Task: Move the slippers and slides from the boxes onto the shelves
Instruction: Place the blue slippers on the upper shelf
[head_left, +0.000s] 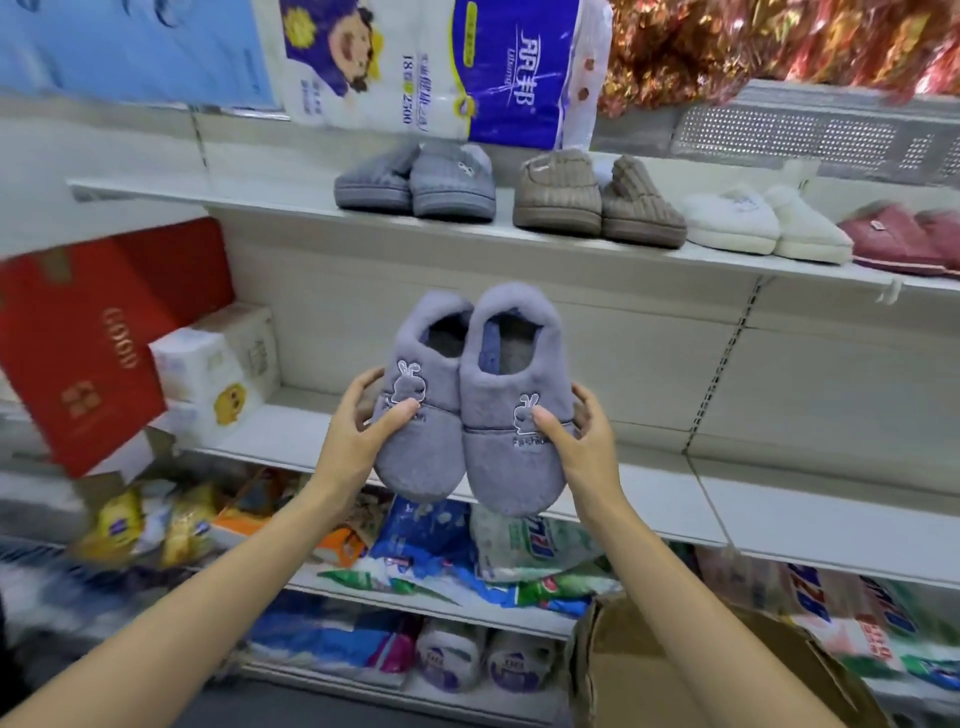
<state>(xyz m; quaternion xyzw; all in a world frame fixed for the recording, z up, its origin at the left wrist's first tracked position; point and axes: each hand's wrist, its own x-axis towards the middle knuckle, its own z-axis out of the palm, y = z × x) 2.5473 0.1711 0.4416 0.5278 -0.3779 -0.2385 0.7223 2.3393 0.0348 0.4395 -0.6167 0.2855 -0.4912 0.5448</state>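
Pair of lilac fleece slippers with bunny patches, side by side, toes down toward camera, held in air before middle shelf; four slipper pairs in a row on upper shelf; box open below.

Two bare forearms reach up into the frame from the lower left and lower right corners, long and slim, narrowing toward the wrists. No sleeve, cuff or glove shows anywhere along them. The left hand, left of centre, wears no ring, watch or band; its thumbnail is short and unpainted. The right hand, right of centre, is equally unadorned, with a short plain thumbnail. Nothing more of the person's body is in view.
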